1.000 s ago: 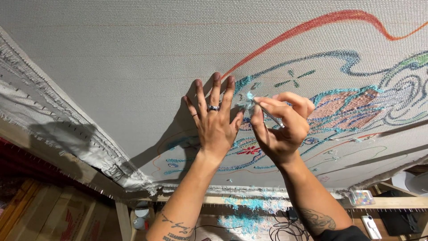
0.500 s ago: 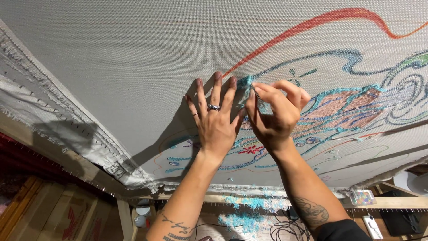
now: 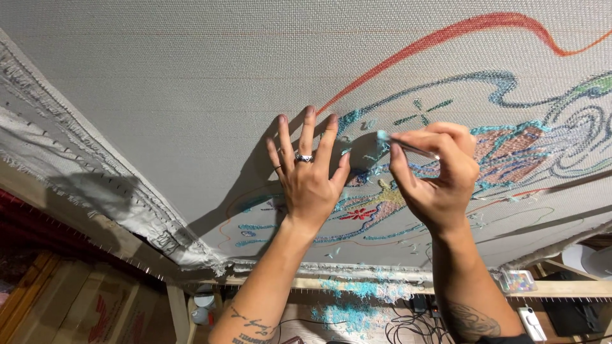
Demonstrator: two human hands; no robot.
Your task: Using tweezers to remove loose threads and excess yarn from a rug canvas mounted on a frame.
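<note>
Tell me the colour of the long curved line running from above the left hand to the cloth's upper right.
Orange-red line on pale grey cloth; head view shows it.

The stretched grey woven cloth (image 3: 191,76) looks coarse and matt, with an open grid-like weave and frayed, ragged edges. The teal, blue and red yarn design (image 3: 510,146) on it is tufted and fuzzy. The pale wooden frame bar (image 3: 561,288) beneath is bare and unvarnished. The silver metal ring (image 3: 303,157) on the left hand (image 3: 310,181) shines. The thin tool (image 3: 414,148) in the right hand (image 3: 437,178) looks smooth and glossy.
</note>
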